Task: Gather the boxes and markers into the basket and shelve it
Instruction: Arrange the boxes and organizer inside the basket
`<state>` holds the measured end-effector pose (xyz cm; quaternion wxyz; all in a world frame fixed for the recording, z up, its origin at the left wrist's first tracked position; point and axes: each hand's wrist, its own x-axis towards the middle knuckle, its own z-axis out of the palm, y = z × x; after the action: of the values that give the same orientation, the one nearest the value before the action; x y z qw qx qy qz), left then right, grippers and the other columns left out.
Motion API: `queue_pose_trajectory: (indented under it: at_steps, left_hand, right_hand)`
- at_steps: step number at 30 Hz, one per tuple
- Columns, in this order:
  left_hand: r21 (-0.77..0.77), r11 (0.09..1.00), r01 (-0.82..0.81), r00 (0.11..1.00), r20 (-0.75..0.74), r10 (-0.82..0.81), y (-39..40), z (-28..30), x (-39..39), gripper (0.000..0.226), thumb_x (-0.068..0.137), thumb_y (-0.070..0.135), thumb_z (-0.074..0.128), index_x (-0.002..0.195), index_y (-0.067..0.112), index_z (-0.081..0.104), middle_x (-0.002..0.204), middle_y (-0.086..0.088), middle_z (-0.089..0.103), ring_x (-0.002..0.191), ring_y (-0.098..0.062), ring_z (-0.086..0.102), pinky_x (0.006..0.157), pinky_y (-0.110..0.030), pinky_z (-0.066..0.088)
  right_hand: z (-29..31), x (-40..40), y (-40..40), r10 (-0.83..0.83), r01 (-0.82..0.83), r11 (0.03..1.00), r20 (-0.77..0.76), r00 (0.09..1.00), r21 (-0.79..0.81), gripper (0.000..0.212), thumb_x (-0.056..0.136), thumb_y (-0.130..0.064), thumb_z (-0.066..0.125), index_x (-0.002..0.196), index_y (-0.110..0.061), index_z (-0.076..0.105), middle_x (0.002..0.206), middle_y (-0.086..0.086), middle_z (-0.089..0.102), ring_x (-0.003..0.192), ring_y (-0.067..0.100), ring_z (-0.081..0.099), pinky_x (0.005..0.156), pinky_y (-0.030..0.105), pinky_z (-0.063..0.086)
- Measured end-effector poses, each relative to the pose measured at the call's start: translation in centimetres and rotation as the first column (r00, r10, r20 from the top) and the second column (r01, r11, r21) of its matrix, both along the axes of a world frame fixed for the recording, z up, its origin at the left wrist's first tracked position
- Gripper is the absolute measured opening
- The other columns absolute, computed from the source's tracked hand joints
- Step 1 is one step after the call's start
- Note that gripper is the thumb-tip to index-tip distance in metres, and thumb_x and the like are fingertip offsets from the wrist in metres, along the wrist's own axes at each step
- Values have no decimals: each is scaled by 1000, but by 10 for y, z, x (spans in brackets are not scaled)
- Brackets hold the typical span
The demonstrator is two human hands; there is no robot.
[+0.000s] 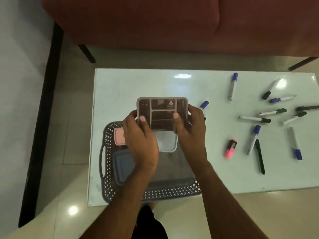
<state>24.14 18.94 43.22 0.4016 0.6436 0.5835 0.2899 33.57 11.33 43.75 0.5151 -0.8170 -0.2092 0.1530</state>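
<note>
A brown compartmented box [162, 109] is held tilted above the far side of the dark lattice basket [165, 191]. My left hand [139, 140] grips its left edge and my right hand [191, 128] its right edge. Inside the basket lie a pink box [119, 136], a blue box [123, 165] and a white box [168, 141]. Several markers lie scattered on the right of the table, among them a pink highlighter [230, 148], a blue-capped marker [233, 86], another blue-capped marker [204, 105] beside my right hand, and a green pen [259, 156].
The glass table [215, 173] stands on a tiled floor. A red sofa [172, 21] runs along its far side, with dark legs near the table's far corners. A dark strip [43, 118] runs along the floor at left.
</note>
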Motion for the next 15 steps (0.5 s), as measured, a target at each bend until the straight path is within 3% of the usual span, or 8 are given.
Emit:
queue_pose_trajectory:
  at_steps: [2, 4, 7, 11, 15]
  left_hand:
    - [-31, 999, 20, 1000, 20, -19, -16, -8, -10, 28, 106, 30, 43, 120, 12, 60, 109, -3, 66, 99, -17, 63, 84, -24, 52]
    - [-43, 998, 41, 999, 11, -41, -33, -17, -21, 38, 105, 41, 37, 120, 14, 58, 108, -1, 67, 99, -19, 66, 82, -42, 58]
    - [-49, 997, 54, 999, 10, -54, -58, -22, -38, 45, 104, 48, 34, 124, 15, 57, 110, -1, 67, 101, -18, 66, 82, -45, 59]
    - [-70, 995, 64, 998, 10, -63, -91, -16, -60, 35, 105, 44, 37, 121, 20, 56, 107, 4, 64, 100, -13, 64, 83, -40, 59]
    - [-78, 994, 82, 995, -52, -86, -127, -13, -87, 38, 105, 47, 33, 124, 24, 56, 109, 6, 63, 103, -13, 62, 86, -41, 59]
  right_hand:
    - [-2, -12, -17, -37, 38, 999, -26, 999, 10, 34, 98, -30, 65, 129, -15, 63, 122, -1, 65, 116, 10, 62, 95, 20, 53]
    - [-1, -23, -32, -53, 55, 998, -48, 997, 38, 26, 99, -26, 65, 126, -23, 64, 119, -6, 68, 112, 6, 65, 92, 19, 55]
    - [-2, -40, -54, -69, 71, 997, -52, 996, 36, 25, 100, -29, 64, 119, -43, 60, 114, -18, 68, 109, 2, 66, 88, 19, 56]
    - [-10, -59, -86, -136, 136, 990, 1, 991, -29, 23, 98, -35, 66, 120, -28, 67, 108, -11, 71, 100, 4, 68, 80, 23, 58]
    - [-23, -85, -120, -143, 148, 985, 57, 988, -95, 27, 97, -37, 66, 115, -18, 70, 101, -4, 71, 91, 7, 68, 75, 26, 61]
